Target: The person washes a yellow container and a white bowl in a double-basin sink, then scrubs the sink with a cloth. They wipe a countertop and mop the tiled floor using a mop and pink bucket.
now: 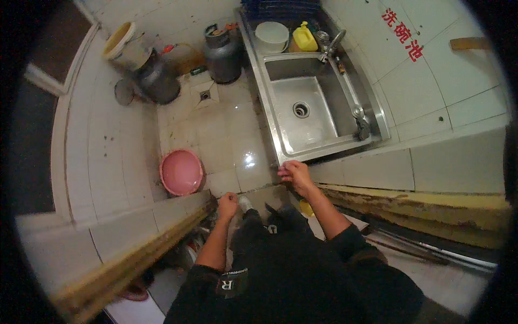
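Observation:
My left hand (pixel 228 207) hangs over the doorway, its fingers curled in and nothing seen in them. A pink plastic basin (pixel 182 172) stands on the tiled floor beyond it, to the left. My right hand (pixel 296 175) is beside the near corner of a stainless steel sink (pixel 275 121), fingers loosely bent and slightly apart, holding nothing visible. Whether it touches the sink rim, I cannot tell. Inside the sink basin only a drain strainer (pixel 301 109) shows.
Beyond stand a gas cylinder (pixel 223 56), a dark rounded vessel (pixel 160 83) and a tilted bucket (pixel 129 48). A white bucket (pixel 272 37) and a yellow jug (pixel 304 38) sit behind the sink's faucet (pixel 332 46). Rough wall edges (pixel 162 239) flank me; the floor (pixel 218 133) looks wet.

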Action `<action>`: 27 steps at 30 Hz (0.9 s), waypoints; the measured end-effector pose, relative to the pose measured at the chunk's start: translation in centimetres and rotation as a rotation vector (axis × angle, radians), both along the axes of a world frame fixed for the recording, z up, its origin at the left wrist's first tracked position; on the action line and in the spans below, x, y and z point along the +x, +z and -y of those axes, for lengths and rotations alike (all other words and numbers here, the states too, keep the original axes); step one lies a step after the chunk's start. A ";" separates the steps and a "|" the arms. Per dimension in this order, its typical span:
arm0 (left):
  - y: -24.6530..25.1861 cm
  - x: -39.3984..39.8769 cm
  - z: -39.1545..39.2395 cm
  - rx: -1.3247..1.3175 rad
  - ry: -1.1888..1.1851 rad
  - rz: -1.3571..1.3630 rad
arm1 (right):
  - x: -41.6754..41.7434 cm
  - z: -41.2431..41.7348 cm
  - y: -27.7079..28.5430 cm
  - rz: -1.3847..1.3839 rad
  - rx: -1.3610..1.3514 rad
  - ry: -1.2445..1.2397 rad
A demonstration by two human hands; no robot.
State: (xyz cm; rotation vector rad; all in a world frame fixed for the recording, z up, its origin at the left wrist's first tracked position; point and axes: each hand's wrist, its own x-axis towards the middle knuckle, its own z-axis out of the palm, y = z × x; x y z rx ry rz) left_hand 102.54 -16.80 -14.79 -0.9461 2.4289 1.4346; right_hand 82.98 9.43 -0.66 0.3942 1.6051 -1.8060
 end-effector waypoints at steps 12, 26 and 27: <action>-0.7 -20.9 17.5 0.655 0.266 -0.204 | -23.7 9.6 -6.7 0.156 -0.434 -0.546; 13.2 -65.6 5.0 0.487 -0.414 -0.333 | -22.5 3.1 -7.9 0.055 -0.177 -0.968; 11.6 -68.0 3.9 0.553 -0.478 -0.364 | -21.8 3.0 -7.0 0.022 -0.193 -0.995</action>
